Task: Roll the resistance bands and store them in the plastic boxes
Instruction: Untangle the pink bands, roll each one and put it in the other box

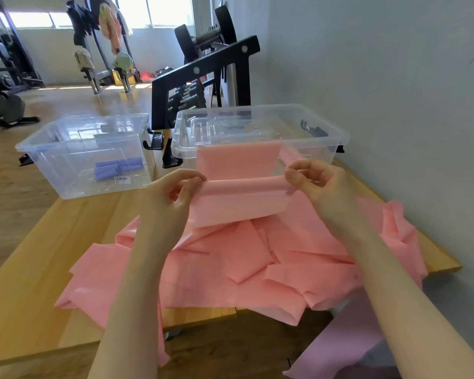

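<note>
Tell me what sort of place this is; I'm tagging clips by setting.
Most likely a gym or fitness studio. A black dumbbell rack stands behind the table, weight machines line the far wall, and pink resistance bands are piled on the table.

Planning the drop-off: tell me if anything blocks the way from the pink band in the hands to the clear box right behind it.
Nothing visible blocks it. The left hand and right hand pinch the ends of the pink band, and the clear box sits open just beyond. The band's far end already drapes over its near rim.
</note>
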